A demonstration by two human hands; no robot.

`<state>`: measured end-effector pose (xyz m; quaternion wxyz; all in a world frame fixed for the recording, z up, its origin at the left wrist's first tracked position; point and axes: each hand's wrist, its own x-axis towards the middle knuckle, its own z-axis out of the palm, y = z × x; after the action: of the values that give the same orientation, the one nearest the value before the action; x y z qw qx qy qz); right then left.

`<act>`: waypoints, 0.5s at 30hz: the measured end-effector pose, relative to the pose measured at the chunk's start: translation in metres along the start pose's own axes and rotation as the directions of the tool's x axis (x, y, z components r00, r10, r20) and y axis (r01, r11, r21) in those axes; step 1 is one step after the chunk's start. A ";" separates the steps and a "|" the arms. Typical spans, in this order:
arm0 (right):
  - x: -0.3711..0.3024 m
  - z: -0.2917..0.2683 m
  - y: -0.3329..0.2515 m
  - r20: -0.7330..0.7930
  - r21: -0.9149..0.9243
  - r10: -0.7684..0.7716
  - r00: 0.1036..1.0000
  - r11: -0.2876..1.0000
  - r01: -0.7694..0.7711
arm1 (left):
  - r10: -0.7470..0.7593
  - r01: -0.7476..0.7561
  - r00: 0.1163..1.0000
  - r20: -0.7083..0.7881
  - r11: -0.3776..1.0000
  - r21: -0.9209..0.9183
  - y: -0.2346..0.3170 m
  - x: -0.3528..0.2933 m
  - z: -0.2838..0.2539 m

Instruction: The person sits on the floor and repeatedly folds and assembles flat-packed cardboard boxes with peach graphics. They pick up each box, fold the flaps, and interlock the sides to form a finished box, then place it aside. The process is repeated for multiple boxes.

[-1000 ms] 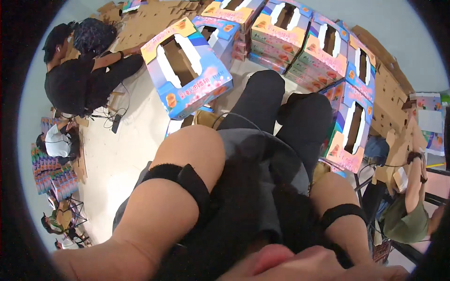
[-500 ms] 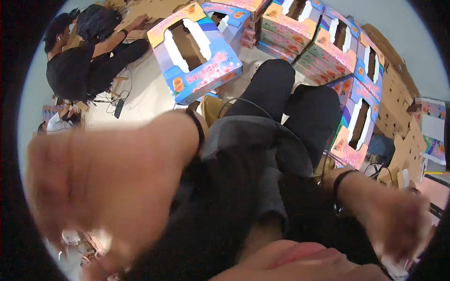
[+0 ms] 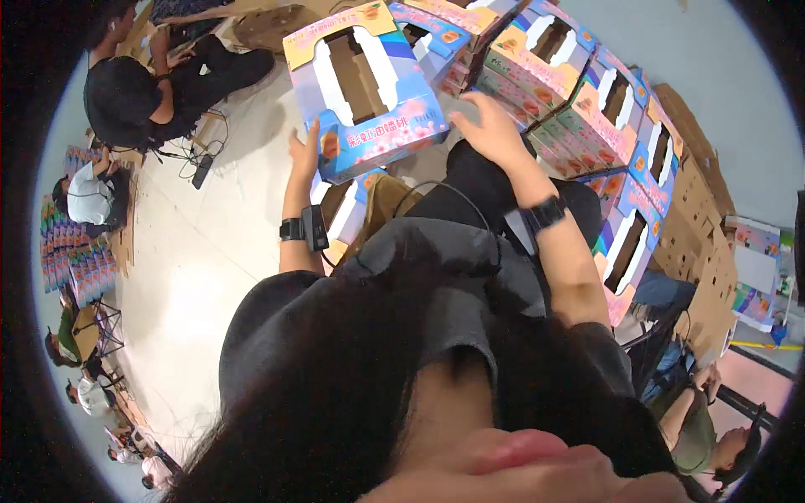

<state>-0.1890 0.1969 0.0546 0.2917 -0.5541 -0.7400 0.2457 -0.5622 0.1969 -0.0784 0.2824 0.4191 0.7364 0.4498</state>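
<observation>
In front of my knees a colourful cardboard carton (image 3: 419, 107) with a cut-out top lies on other cartons, its opening showing bare brown board inside. My left hand (image 3: 305, 152) is at its left edge, fingers stretched out; whether it touches the board I cannot tell. On the other side my right hand (image 3: 493, 132) has its fingers spread, close to the carton's near right corner. Neither hand grips anything. Each wrist wears a black band, and the left band carries a small black box (image 3: 315, 227).
Stacked cartons (image 3: 579, 126) stand ahead and right. Another carton (image 3: 356, 197) is beneath the first one. Flat brown cardboard (image 3: 696, 210) leans at the right. A seated person (image 3: 126, 101) works at upper left, with cables and a black power strip (image 3: 202, 171) on the pale floor.
Both hands were blurred, low and wide apart near the camera. Now they have moved forward to either side of the front carton. The view has shifted slightly.
</observation>
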 end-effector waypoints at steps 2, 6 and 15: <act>0.037 0.020 0.005 0.139 -0.197 0.023 0.990 0.980 0.005 | -0.253 0.287 0.935 0.249 0.952 -0.110 -0.010 -0.010 -0.007; 0.089 0.064 0.019 0.648 0.261 0.392 0.653 0.691 -0.674 | -0.325 0.546 0.706 0.630 0.816 -0.191 0.017 -0.033 -0.025; 0.063 0.086 0.027 0.671 0.540 0.247 0.699 0.483 -0.689 | -0.241 0.515 0.794 0.557 0.753 -0.409 0.051 -0.052 -0.036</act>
<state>-0.2448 0.2613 -0.0149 0.2078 -0.4782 -0.4218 0.7418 -0.5465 0.1483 -0.0153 0.6466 0.2546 0.5580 0.4536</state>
